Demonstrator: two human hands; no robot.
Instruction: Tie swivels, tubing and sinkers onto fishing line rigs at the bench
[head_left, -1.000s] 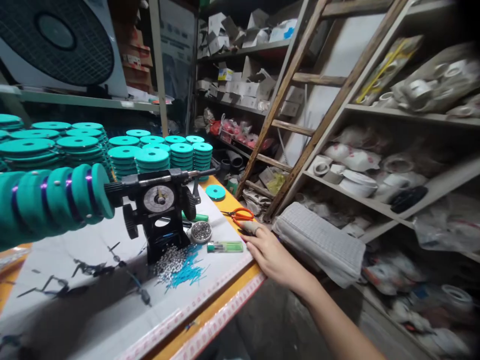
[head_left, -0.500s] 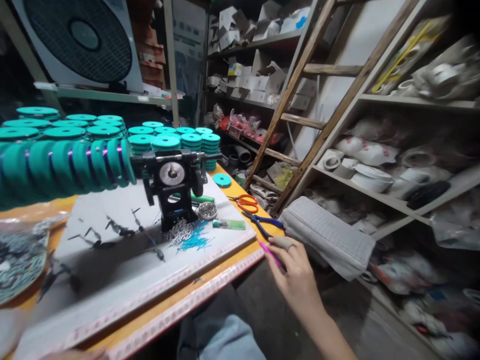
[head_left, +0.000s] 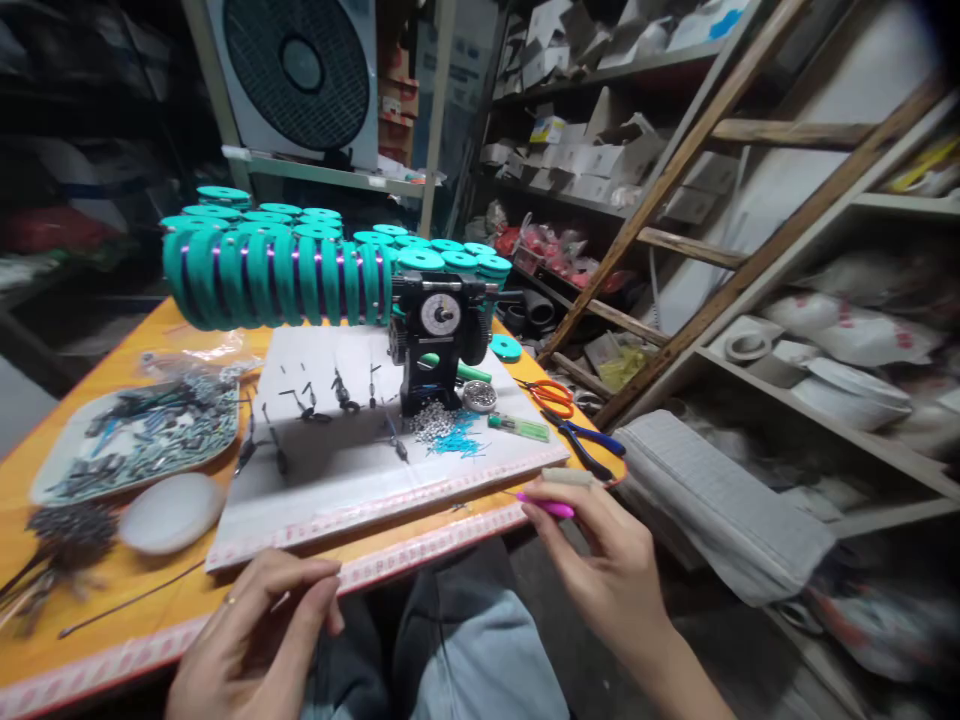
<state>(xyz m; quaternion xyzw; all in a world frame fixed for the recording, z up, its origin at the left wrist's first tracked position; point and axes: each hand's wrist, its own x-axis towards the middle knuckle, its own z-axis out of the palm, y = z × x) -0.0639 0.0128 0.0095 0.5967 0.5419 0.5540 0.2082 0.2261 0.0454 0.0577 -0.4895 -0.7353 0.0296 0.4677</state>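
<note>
My right hand (head_left: 600, 550), a beige wrap on one finger, grips a small pink-handled tool (head_left: 551, 506) with a thin tip pointing left. My left hand (head_left: 262, 630) is at the table's front edge, thumb and fingertips pinched together; whatever is between them is too fine to make out. Between and beyond the hands lies a white board (head_left: 315, 510) bearing small dark fishing rigs (head_left: 341, 390), silver beads (head_left: 433, 422) and blue bits of tube (head_left: 461, 437). A black winding device (head_left: 431, 350) stands at its back, carrying a row of teal spools (head_left: 277, 280).
Right of the board lie orange-handled scissors (head_left: 551, 395), blue-handled pliers (head_left: 592, 440) and a green-capped tube (head_left: 517, 428). To the left are a tray of small parts (head_left: 52, 478) and a white dish (head_left: 171, 512). A padded grey bench (head_left: 720, 500) and a wooden ladder (head_left: 630, 235) stand at right.
The view has swung left, so the tray and dish now show fully. My left hand has risen into view, pinched. My right hand still holds the pink tool, now pointing more to the left.
</note>
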